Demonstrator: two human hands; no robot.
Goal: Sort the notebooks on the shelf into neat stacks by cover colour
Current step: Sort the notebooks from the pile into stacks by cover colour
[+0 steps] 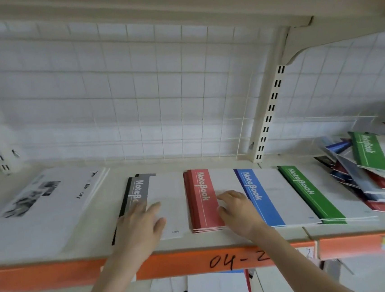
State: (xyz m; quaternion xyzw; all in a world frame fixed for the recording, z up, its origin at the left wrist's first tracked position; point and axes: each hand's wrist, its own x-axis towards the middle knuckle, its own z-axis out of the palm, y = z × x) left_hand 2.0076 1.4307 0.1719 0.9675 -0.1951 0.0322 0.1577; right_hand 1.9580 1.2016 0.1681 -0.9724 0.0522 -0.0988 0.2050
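Note:
Four notebook stacks lie side by side on the cream shelf (219,241): grey (168,195), red (201,201), blue (283,196) and green (313,190). My left hand (140,226) rests flat on the grey stack, fingers spread, gripping nothing. My right hand (237,209) lies on the white part of the red stack, its fingers touching the cover. A messy pile of mixed notebooks (372,170) sits at the far right of the shelf.
A stack of large white booklets with black-and-white photos (44,207) lies at the left. An upper shelf (173,1) hangs overhead, with a wire grid back wall (158,90). The shelf's orange front strip (58,274) reads "04-2". More notebooks (217,289) lie on the shelf below.

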